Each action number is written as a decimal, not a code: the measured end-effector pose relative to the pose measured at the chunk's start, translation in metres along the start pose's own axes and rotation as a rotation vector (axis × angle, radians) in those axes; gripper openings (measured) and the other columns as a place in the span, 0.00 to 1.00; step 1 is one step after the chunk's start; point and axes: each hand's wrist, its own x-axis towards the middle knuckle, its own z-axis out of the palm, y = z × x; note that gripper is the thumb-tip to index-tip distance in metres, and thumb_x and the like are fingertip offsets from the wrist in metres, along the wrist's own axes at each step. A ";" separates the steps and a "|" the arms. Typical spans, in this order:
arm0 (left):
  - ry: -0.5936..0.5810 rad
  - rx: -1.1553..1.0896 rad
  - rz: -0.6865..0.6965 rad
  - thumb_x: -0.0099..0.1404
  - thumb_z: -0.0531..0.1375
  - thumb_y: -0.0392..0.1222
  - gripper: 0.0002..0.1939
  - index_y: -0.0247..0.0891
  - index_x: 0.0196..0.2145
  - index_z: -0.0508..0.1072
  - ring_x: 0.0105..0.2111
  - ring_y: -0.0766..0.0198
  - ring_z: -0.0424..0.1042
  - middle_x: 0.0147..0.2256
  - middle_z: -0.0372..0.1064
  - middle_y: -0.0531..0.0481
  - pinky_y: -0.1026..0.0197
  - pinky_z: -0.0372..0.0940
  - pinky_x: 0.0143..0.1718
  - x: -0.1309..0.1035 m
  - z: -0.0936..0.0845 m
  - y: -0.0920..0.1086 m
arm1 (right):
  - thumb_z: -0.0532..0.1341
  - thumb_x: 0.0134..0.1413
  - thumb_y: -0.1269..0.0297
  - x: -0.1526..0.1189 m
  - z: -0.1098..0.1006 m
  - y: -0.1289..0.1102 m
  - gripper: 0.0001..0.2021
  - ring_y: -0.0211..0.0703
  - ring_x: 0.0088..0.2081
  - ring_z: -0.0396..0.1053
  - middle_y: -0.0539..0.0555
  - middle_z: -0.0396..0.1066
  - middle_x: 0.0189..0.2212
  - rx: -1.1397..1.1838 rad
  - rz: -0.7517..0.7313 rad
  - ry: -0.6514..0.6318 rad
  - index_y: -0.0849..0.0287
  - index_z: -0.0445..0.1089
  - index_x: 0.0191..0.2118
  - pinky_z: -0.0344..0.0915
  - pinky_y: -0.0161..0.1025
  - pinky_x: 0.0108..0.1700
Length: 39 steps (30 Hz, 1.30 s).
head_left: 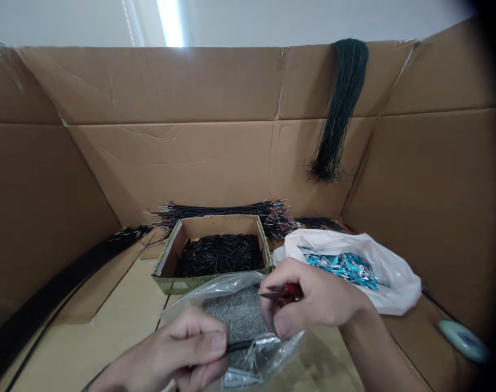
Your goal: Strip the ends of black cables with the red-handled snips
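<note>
My left hand point(198, 345) is closed, pinching a black cable point(238, 346) whose end points right. In my closed right hand point(319, 296) is a pair of small red-handled snips point(275, 293), their pointed blades facing left. The right thumb and fingertips hover near the cable's end, where thin pale strands show; whether they touch them I cannot tell. Beneath both hands lies a clear plastic bag point(184, 300) full of tiny, shiny pieces, too small to name, with a printed label point(242, 378) near its bottom.
Behind the bag, a green-edged cardboard box point(182, 286) holds short black tubes. A white bag point(400, 291) with blue pieces stands right. Bundled black cables point(223, 210) lie behind. Dark green wires point(346, 92) hang over the cardboard wall point(170, 87). A pale rounded object point(462, 338) rests far right.
</note>
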 end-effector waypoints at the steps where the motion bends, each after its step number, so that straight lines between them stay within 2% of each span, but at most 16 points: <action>1: 0.007 0.003 -0.025 0.65 0.58 0.67 0.32 0.38 0.18 0.60 0.13 0.74 0.45 0.12 0.50 0.59 0.67 0.38 0.14 0.000 -0.001 0.001 | 0.75 0.45 0.58 -0.002 0.000 0.000 0.14 0.31 0.23 0.59 0.45 0.67 0.21 -0.013 0.029 -0.013 0.64 0.77 0.31 0.54 0.29 0.24; 5: -0.020 0.006 -0.090 0.65 0.59 0.66 0.31 0.37 0.19 0.63 0.13 0.74 0.46 0.13 0.50 0.59 0.67 0.40 0.15 0.001 -0.005 0.000 | 0.76 0.44 0.61 -0.005 0.002 0.001 0.13 0.31 0.24 0.59 0.45 0.67 0.22 -0.098 0.056 -0.059 0.65 0.78 0.32 0.54 0.29 0.24; 12: -0.145 0.047 -0.054 0.65 0.58 0.66 0.30 0.38 0.19 0.63 0.12 0.72 0.49 0.14 0.53 0.57 0.67 0.41 0.13 0.004 -0.012 -0.007 | 0.68 0.55 0.63 0.007 0.007 0.005 0.08 0.32 0.23 0.60 0.47 0.66 0.22 -0.062 -0.015 -0.254 0.64 0.75 0.31 0.57 0.31 0.25; 16: -0.128 0.074 0.015 0.65 0.58 0.67 0.31 0.37 0.19 0.63 0.14 0.73 0.49 0.15 0.54 0.57 0.66 0.43 0.15 0.004 -0.012 -0.006 | 0.66 0.57 0.66 0.017 0.012 0.015 0.09 0.31 0.22 0.57 0.44 0.62 0.20 0.009 -0.099 -0.252 0.62 0.71 0.28 0.56 0.30 0.24; 20: -0.107 0.089 0.101 0.65 0.58 0.68 0.32 0.37 0.20 0.64 0.16 0.71 0.53 0.17 0.58 0.54 0.65 0.46 0.17 0.000 -0.012 -0.006 | 0.68 0.55 0.63 0.033 0.029 0.029 0.09 0.33 0.24 0.61 0.47 0.66 0.22 0.146 -0.217 -0.224 0.63 0.72 0.29 0.60 0.33 0.27; 23: -0.067 0.064 0.161 0.65 0.58 0.68 0.31 0.37 0.20 0.63 0.15 0.71 0.52 0.17 0.56 0.55 0.65 0.45 0.16 -0.003 -0.013 -0.009 | 0.69 0.55 0.58 0.042 0.043 0.035 0.13 0.35 0.26 0.62 0.49 0.67 0.25 0.229 -0.303 -0.093 0.62 0.71 0.28 0.60 0.34 0.29; 26: 0.015 0.024 0.227 0.68 0.57 0.65 0.29 0.37 0.23 0.65 0.14 0.73 0.46 0.15 0.50 0.59 0.66 0.41 0.15 -0.002 -0.014 -0.014 | 0.70 0.54 0.57 0.045 0.046 0.032 0.13 0.34 0.26 0.58 0.46 0.64 0.24 0.196 -0.327 0.135 0.60 0.71 0.28 0.56 0.33 0.28; 30: 0.177 -0.030 0.334 0.73 0.54 0.60 0.24 0.37 0.29 0.66 0.16 0.73 0.41 0.17 0.44 0.63 0.67 0.40 0.18 0.006 -0.013 -0.018 | 0.65 0.61 0.56 0.041 0.037 0.025 0.11 0.33 0.22 0.52 0.43 0.59 0.22 0.069 -0.310 0.562 0.58 0.72 0.35 0.53 0.33 0.24; 32: 0.250 -0.041 0.369 0.75 0.52 0.57 0.22 0.38 0.31 0.66 0.16 0.72 0.41 0.16 0.45 0.63 0.68 0.42 0.18 0.010 -0.012 -0.018 | 0.61 0.65 0.55 0.035 0.033 0.022 0.10 0.33 0.21 0.51 0.43 0.57 0.21 -0.037 -0.370 0.813 0.57 0.71 0.38 0.51 0.33 0.23; 34: 0.311 -0.032 0.388 0.76 0.51 0.55 0.20 0.37 0.33 0.66 0.16 0.72 0.42 0.15 0.47 0.64 0.68 0.43 0.19 0.013 -0.010 -0.018 | 0.60 0.66 0.58 0.028 0.032 0.018 0.09 0.33 0.22 0.53 0.44 0.59 0.23 -0.247 -0.485 0.981 0.56 0.72 0.38 0.53 0.34 0.24; 35: 0.334 -0.021 0.391 0.77 0.50 0.54 0.20 0.37 0.34 0.66 0.16 0.72 0.43 0.15 0.48 0.64 0.68 0.44 0.19 0.013 -0.008 -0.018 | 0.61 0.66 0.60 0.025 0.033 0.016 0.07 0.33 0.23 0.55 0.45 0.60 0.24 -0.380 -0.542 1.003 0.57 0.73 0.38 0.53 0.34 0.25; 37: 0.362 0.004 0.393 0.77 0.49 0.53 0.19 0.37 0.35 0.66 0.16 0.71 0.44 0.15 0.49 0.64 0.68 0.45 0.19 0.013 -0.005 -0.019 | 0.65 0.61 0.63 0.020 0.037 0.012 0.06 0.34 0.24 0.56 0.46 0.62 0.25 -0.626 -0.633 0.954 0.58 0.74 0.41 0.54 0.35 0.26; 39: 0.376 0.028 0.397 0.78 0.49 0.53 0.19 0.38 0.34 0.65 0.15 0.72 0.44 0.15 0.51 0.63 0.68 0.45 0.19 0.012 -0.003 -0.020 | 0.69 0.55 0.63 0.017 0.042 0.010 0.13 0.35 0.25 0.57 0.47 0.61 0.26 -0.817 -0.663 0.886 0.62 0.74 0.44 0.54 0.36 0.26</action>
